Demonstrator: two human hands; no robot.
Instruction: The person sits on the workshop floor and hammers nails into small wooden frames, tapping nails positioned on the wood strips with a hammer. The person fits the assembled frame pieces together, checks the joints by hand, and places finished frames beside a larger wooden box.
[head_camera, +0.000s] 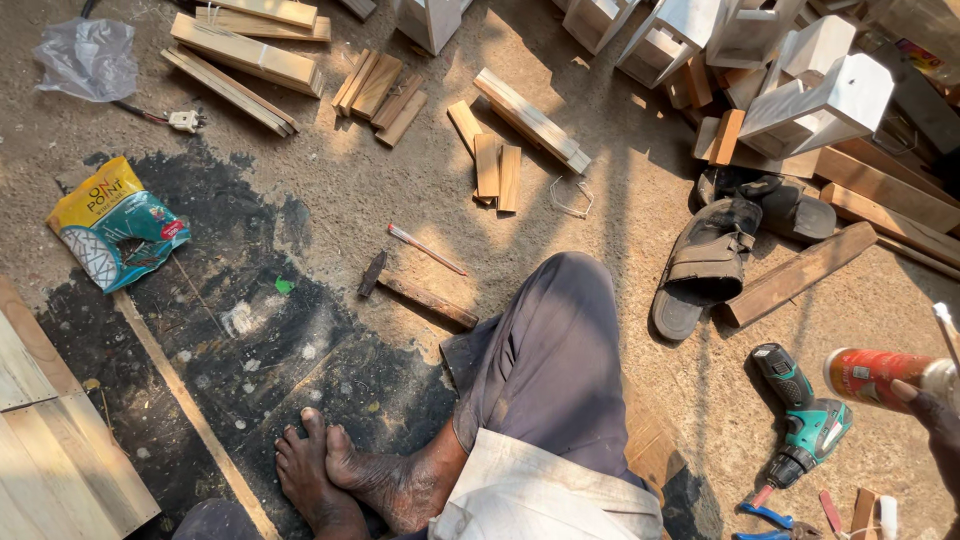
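My right hand (938, 425) shows only at the right edge, its fingers closed on a red and orange can (872, 375) held on its side above the ground. Just below the can lies a teal cordless drill (806, 420). My left hand is out of sight. I sit on the ground with one bent leg in grey trousers (550, 360) and a bare foot (335, 480) in front of me. A hammer with a wooden handle (416, 293) and a red pencil (425, 249) lie just beyond my knee.
Short wood offcuts (497, 165) and longer planks (245, 50) are scattered at the back. White-painted wooden pieces (810, 70) pile up top right. Dark sandals (706, 265) lie beside a plank (800, 272). A yellow and teal bag (115, 228) and pale boards (50, 450) are on the left.
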